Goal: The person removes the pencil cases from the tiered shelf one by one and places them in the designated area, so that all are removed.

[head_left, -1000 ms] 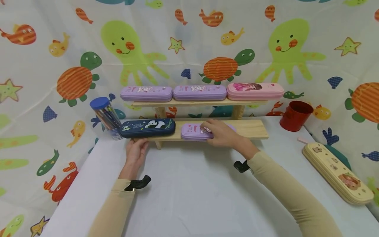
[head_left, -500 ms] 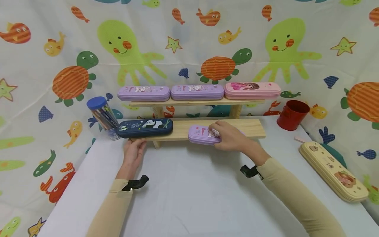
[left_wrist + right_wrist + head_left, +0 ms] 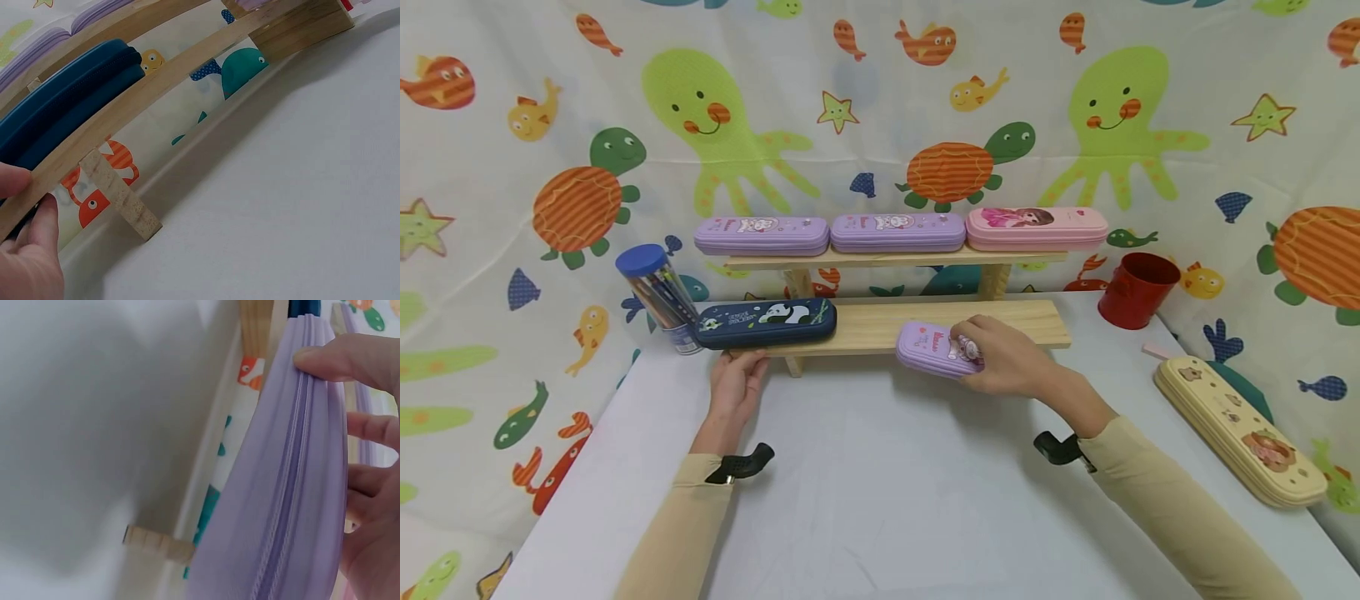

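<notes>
My right hand [image 3: 1007, 357] grips a purple pencil case [image 3: 925, 346] with a cartoon print, thumb on its zipper side and fingers over the top. The case is tilted and overlaps the front edge of the lower board. In the right wrist view its zipper [image 3: 287, 481] faces the camera. At the left end of the wooden shelf [image 3: 880, 321], my left hand [image 3: 737, 392] pinches the board, thumb at its front edge and fingers underneath. Just above that hand lies a dark blue panda pencil case [image 3: 767, 323]; its zipped side [image 3: 69, 103] shows in the left wrist view.
Two purple pencil cases [image 3: 760, 237] and a pink one [image 3: 1037, 228] line the upper board. A blue-lidded tube of pencils [image 3: 658, 287] leans at the left. At the right are a red cup [image 3: 1135, 292], a small pink piece [image 3: 1154, 351] and a cream pencil case [image 3: 1236, 429].
My right hand has drawn the purple pencil case off its place on the lower board, forward and to the right, tilting it. The left hand keeps its hold on the shelf.
</notes>
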The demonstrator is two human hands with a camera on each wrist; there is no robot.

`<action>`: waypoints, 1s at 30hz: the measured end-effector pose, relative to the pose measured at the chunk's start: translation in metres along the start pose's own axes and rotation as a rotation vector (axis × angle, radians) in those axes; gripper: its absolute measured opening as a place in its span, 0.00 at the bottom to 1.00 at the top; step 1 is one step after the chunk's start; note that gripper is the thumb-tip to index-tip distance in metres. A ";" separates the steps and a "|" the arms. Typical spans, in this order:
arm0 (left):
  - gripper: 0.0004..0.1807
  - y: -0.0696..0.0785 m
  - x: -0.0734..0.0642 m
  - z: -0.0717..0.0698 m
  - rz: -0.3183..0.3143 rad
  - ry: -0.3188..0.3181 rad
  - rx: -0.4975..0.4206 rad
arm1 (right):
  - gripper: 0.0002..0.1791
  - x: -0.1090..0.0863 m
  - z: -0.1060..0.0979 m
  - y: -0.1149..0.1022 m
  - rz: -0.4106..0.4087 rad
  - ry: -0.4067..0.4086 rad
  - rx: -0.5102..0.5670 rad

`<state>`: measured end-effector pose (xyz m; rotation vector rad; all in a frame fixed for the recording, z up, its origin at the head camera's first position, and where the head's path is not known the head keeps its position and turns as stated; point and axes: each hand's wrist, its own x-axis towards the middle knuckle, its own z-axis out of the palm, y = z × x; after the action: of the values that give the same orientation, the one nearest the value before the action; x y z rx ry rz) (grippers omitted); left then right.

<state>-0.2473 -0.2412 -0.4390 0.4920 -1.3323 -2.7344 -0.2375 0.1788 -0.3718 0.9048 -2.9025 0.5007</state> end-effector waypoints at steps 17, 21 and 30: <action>0.25 -0.002 0.001 -0.002 0.024 0.016 -0.010 | 0.34 -0.045 -0.010 0.025 0.115 0.033 -0.030; 0.24 -0.003 0.002 -0.001 0.017 0.013 -0.015 | 0.34 -0.058 -0.017 0.031 0.152 0.049 -0.047; 0.28 -0.001 0.000 -0.001 0.024 0.014 -0.011 | 0.36 -0.091 -0.032 0.046 0.272 0.055 -0.062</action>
<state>-0.2472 -0.2410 -0.4402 0.4904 -1.3107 -2.7125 -0.1889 0.2742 -0.3690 0.4813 -2.9853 0.4397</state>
